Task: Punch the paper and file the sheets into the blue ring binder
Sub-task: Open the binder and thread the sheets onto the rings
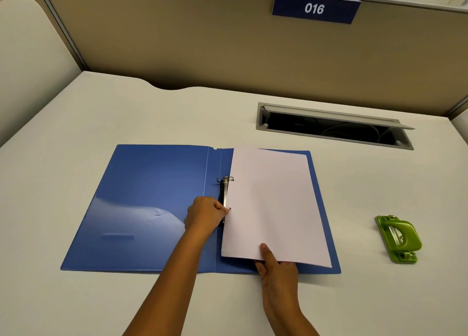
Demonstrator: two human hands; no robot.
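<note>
The blue ring binder (152,201) lies open and flat on the desk. A stack of white sheets (273,204) rests on its right half, its left edge at the metal ring mechanism (225,191). The upper ring passes through the paper; a ring tip shows through the lower hole. My left hand (205,216) is closed at the lower ring beside the paper's edge. My right hand (276,267) pinches the sheets at their bottom edge, thumb on top. The green hole punch (398,238) stands alone to the right of the binder.
A grey cable tray (334,126) with its lid up is sunk into the white desk (126,112) behind the binder. A beige partition with a blue sign reading 016 (315,7) closes the back.
</note>
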